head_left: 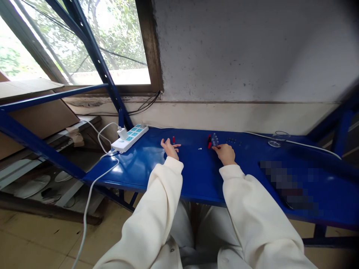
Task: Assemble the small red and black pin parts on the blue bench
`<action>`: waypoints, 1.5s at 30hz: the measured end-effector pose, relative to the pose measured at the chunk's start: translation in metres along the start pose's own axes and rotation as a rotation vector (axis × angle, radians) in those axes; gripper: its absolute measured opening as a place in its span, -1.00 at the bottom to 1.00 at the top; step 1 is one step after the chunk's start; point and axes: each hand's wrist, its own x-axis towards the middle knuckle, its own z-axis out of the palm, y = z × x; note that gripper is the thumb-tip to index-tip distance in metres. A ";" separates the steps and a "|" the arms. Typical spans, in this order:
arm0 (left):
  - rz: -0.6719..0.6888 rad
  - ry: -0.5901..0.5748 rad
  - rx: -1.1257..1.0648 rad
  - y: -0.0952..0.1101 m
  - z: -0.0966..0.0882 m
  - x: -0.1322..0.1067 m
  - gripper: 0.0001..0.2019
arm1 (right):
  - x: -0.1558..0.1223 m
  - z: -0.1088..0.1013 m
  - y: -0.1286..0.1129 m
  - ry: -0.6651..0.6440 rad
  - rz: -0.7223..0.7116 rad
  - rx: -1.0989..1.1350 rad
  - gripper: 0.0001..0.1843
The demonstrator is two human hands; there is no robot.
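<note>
The cluster of small clear pieces (214, 139) stands on the blue worktop (196, 175). Right hand (226, 154): at the cluster's near right side, fingertips drawn close; whether its grip is clamped on a piece cannot be told. Red and black pieces (209, 145): just left of the cluster. White piece (200, 148): near, farther left. Small pieces in a row (230, 140): right of the cluster. Left hand (171, 150): well left of the cluster, grip spread apart, near a red piece (173, 139). Power strip (130, 138): beyond that hand, leftmost. Clear glass (276, 142): well right of the cluster.
</note>
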 end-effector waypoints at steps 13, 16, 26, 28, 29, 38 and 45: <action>-0.146 -0.173 -0.013 -0.004 -0.001 0.019 -0.38 | 0.000 0.002 0.000 0.026 0.000 -0.004 -0.63; -0.144 -0.158 -0.030 -0.006 -0.002 0.019 -0.41 | 0.001 0.002 0.000 0.040 -0.012 0.001 -0.63; -0.018 -0.086 -0.016 0.001 0.003 0.006 -0.63 | -0.006 -0.006 -0.004 -0.040 0.010 -0.057 -0.69; 0.033 -0.126 -0.010 0.001 0.003 0.002 -0.66 | -0.009 -0.008 -0.005 -0.021 0.017 -0.081 -0.71; 0.041 -0.150 -0.013 0.000 0.003 0.000 -0.70 | -0.010 -0.008 -0.006 -0.006 0.018 -0.092 -0.72; -0.130 -0.623 0.077 0.003 0.002 -0.011 -0.69 | -0.032 -0.007 -0.031 0.134 -0.373 0.070 -0.54; -0.095 -0.759 0.146 0.002 0.004 -0.017 -0.67 | -0.042 0.000 -0.042 -0.011 -0.582 0.387 -0.60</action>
